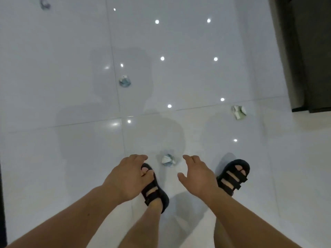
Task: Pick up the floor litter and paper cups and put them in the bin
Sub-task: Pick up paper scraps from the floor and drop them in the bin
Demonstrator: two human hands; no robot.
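A crumpled blue-white paper scrap (167,160) lies on the glossy white floor between my two hands. My left hand (125,178) hangs just left of it, fingers loosely curled, holding nothing. My right hand (197,176) reaches down just right of the scrap, fingers relaxed, apart from it. A second blue-white scrap (124,81) lies farther ahead. A greenish-white crumpled paper (238,112) sits to the right. Another bluish scrap (44,4) lies at the far top left. No bin or cup is in view.
My feet in black strapped sandals (232,176) stand either side of the near scrap. A dark cabinet (308,54) fills the top right corner. A dark edge (2,194) runs along the left border. Ceiling lights reflect in the tiles.
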